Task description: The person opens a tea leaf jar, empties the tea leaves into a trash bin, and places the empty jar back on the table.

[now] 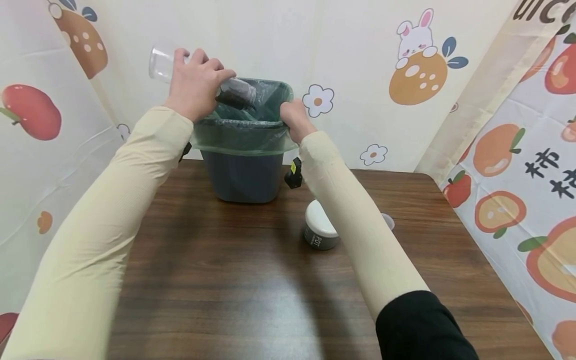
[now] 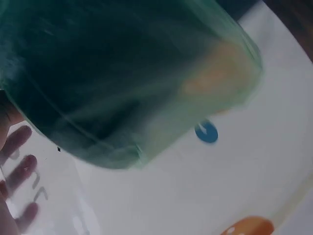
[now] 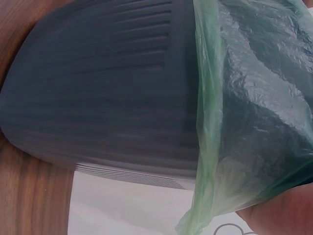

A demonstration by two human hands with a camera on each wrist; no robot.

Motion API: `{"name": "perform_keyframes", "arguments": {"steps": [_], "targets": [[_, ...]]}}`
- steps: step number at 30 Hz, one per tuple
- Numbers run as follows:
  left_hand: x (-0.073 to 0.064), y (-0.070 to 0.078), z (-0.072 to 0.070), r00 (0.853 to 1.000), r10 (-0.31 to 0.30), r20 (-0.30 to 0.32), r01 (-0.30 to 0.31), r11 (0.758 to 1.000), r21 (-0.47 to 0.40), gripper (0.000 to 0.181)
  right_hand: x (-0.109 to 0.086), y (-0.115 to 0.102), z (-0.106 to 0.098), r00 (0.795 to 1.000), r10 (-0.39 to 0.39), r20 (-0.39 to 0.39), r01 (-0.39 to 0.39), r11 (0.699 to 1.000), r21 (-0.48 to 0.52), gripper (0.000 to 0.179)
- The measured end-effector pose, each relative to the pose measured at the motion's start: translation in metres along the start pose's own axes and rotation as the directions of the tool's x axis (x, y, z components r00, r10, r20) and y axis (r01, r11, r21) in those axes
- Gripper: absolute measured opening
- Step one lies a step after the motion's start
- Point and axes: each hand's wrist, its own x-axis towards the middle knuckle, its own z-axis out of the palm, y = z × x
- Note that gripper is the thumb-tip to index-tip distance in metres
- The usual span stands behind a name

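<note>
worktop nearest, then white-lidded pot toward the right. farther, green-lined bin, gripped at right rim by right hand. over its left side, clear bottle, held in left hand, long axis slanting down rightward, mouth low and pointing into the bin, base high at left. apparently mid-pour, with dark contents near the mouth left to empty.

pot partly hidden, liner blurred in left-wrist view
</note>
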Motion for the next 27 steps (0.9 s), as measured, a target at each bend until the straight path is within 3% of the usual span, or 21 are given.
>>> {"name": "perform_keyframes", "arguments": {"steps": [13,18,27], "targets": [[-0.0025,-0.0040,0.0039,0.999,-0.019,0.037,0.020,1.000,-0.013,0.060,0.0004,0.0003,0.0004,1.000,0.000,-0.003,0.000,1.000,-0.004,0.059],[-0.0048,-0.0037,0.0042,1.000,0.008,0.022,-0.008,1.000,-0.001,0.059,0.0010,0.0007,0.0009,1.000,0.007,-0.008,-0.007,1.000,-0.003,0.059],[-0.0042,-0.0030,0.0033,1.000,-0.010,0.008,0.010,1.000,0.012,0.055,0.0020,0.0010,0.0007,1.000,0.002,-0.014,-0.002,1.000,-0.002,0.059]]}}
